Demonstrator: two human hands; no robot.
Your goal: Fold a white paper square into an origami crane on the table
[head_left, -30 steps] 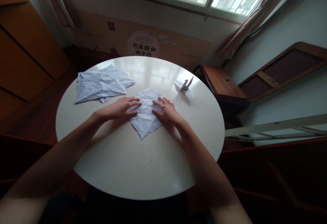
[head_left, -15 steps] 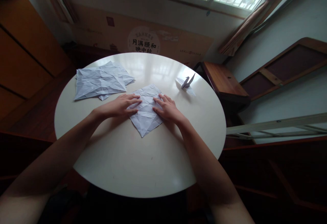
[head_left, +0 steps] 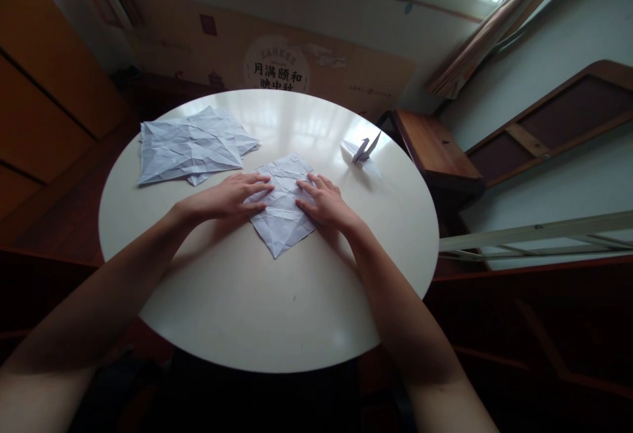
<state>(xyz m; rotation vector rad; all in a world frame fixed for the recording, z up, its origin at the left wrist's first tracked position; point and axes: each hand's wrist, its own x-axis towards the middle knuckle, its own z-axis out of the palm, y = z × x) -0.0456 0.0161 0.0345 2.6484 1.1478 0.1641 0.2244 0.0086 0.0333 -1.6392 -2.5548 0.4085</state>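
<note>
A creased sheet of white paper (head_left: 284, 212) lies on the round white table (head_left: 237, 308), turned so that one corner points toward me. On its left side rests my left hand (head_left: 237, 196), fingers spread over the edge of the sheet. My right hand (head_left: 326, 203) lies on the opposite side, its fingers also apart. Neither hand grips the paper; parts of both side corners are hidden under them. Up and to the left is a stack of creased paper sheets (head_left: 190, 146). A folded paper crane (head_left: 363, 151) stands to the right, beyond my right hand.
A wooden stool or chair (head_left: 438, 149) stands past the table's right side. Behind the table, a printed cardboard panel (head_left: 356, 77) leans below the window. Wooden cabinets (head_left: 44, 90) are at the left, and a pale rail (head_left: 539, 235) runs at the right.
The camera view has shifted slightly, so the table and papers sit a little higher in the picture. Both hands stay spread on the sheet, with hardly any visible movement.
</note>
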